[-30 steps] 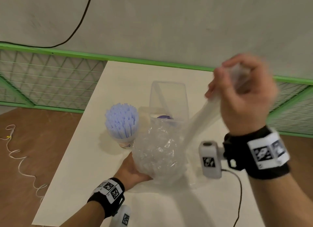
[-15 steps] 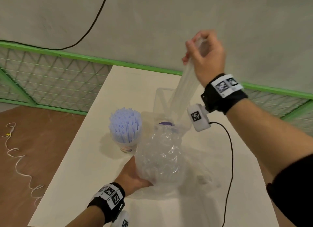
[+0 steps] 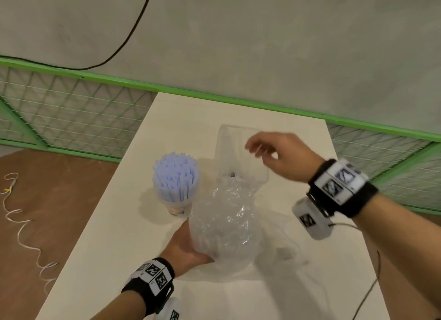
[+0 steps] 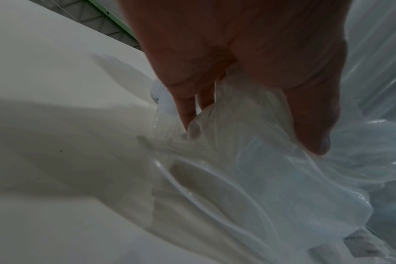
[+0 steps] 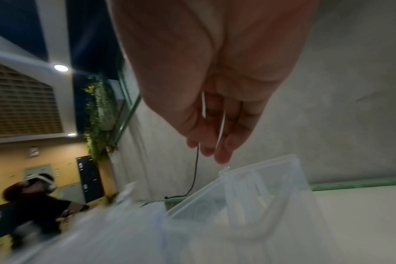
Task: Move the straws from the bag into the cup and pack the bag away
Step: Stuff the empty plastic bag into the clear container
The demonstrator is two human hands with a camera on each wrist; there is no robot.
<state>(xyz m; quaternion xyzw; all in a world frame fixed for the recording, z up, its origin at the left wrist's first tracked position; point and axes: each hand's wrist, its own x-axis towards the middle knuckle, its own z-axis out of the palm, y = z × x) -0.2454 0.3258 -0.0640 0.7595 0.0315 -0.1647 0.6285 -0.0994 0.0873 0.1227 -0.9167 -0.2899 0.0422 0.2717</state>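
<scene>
A cup point(image 3: 177, 207) packed with pale blue straws point(image 3: 175, 179) stands at the left of the white table point(image 3: 114, 253). To its right, my left hand point(image 3: 186, 245) grips the crumpled clear bag point(image 3: 226, 224) from the near-left side. In the left wrist view, the fingers and thumb of my left hand point(image 4: 249, 132) pinch the bag's film point(image 4: 271, 178). Behind the bag stands a clear plastic container point(image 3: 238, 150), and the bag's far end reaches into it. My right hand point(image 3: 260, 150) hovers over the container's rim point(image 5: 260, 178). In the right wrist view, my right hand point(image 5: 215, 148) hangs with relaxed, empty fingers.
A green-framed mesh fence point(image 3: 71, 119) runs behind and beside the table. A black cable point(image 3: 367, 296) trails over the table's right side. A white cord point(image 3: 21, 224) lies on the brown floor at left. Another person point(image 5: 34, 201) stands far off in the right wrist view.
My right hand held the bag's stretched end high, swung it left over the container, then came down and let it go. My left hand kept its grip on the bag.
</scene>
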